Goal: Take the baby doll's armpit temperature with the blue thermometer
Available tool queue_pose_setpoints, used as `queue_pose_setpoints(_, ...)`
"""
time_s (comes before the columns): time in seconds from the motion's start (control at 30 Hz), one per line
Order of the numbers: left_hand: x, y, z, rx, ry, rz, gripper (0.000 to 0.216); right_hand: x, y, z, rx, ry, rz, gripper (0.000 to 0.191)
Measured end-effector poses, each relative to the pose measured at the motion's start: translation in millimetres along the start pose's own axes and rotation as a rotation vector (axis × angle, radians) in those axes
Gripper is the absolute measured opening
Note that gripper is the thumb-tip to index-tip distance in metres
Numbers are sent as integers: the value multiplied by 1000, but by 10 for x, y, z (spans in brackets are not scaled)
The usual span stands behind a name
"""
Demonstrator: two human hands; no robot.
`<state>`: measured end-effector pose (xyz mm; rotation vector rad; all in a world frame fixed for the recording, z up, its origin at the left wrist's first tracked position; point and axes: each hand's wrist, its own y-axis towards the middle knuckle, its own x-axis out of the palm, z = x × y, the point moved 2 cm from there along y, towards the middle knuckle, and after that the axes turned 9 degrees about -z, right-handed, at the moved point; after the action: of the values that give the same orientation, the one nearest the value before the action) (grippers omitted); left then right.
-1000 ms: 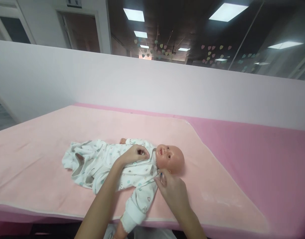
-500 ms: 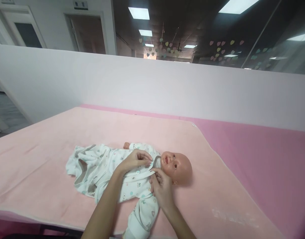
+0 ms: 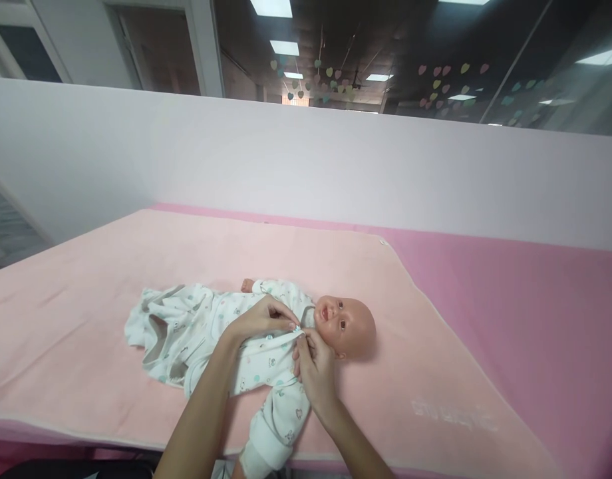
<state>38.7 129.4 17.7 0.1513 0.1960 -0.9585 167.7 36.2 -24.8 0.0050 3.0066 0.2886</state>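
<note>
A baby doll (image 3: 346, 326) lies on its back on a pale pink blanket (image 3: 86, 319), head to the right. It wears a white patterned sleepsuit (image 3: 196, 326). My left hand (image 3: 259, 318) rests on the doll's chest, its fingers pinched on the sleepsuit's front edge near the collar. My right hand (image 3: 313, 369) meets it from below, thumb and fingers pinched on the same edge just under the doll's chin. One sleeve (image 3: 276, 426) hangs toward the near table edge.
The blanket covers a pink padded table (image 3: 535, 319). A white partition wall (image 3: 306, 159) runs along the far side, with glass and a doorway (image 3: 156, 46) above it. The table's near edge lies just below the doll's sleeve.
My right hand moved from beside the doll's neck up to the collar and now meets my left hand there. The view shifted slightly.
</note>
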Motion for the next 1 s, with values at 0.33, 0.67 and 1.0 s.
queue_pose_setpoints(0.33, 26, 3, 33, -39, 77, -36, 37, 16, -12, 9, 16, 2, 33, 30)
queue_pose_setpoints(0.67, 42, -22, 54, -26, 114, -83, 28, 14, -11, 8, 5, 0, 57, 33)
queue_pose_setpoints(1.0, 21, -11, 18, -18, 53, -98, 14, -3, -10, -15, 15, -24, 34, 36)
